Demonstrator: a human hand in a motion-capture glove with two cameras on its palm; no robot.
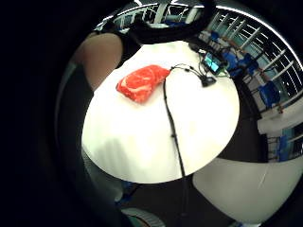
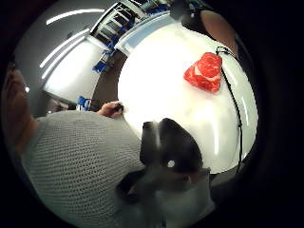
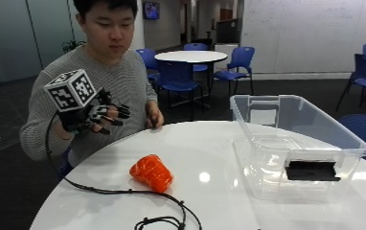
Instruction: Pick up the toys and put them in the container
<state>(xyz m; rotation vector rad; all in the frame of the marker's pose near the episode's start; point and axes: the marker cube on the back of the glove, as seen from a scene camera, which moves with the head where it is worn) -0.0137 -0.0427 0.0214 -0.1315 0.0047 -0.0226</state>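
On the round white worktop [image 3: 234, 201], a red-and-white marbled toy steak of soft plastic [image 3: 151, 178] lies near the edge closest to the seated person, resting flat and untouched. A thin black cable [image 3: 116, 191] runs across the worktop just beside the toy, passing along its near side in the outside view. The thumb side palm view shows the same toy steak [image 2: 205, 72] lying alone on the white surface with the cable alongside it.

To the right of the toy, well apart from it, stands a clear plastic rectangular container [image 3: 298, 143], upright and open at the top. A small black object sits at its front wall; what it is cannot be told.

The black-gloved right hand [image 3: 97, 117] is raised in the air above the worktop's edge, in front of the person's chest, well apart from the toy. Its fingers are loosely extended and hold nothing. The person's bare left hand [image 3: 154, 120] rests at the far rim of the worktop. The person wears a grey knitted sweater [image 3: 125, 76].
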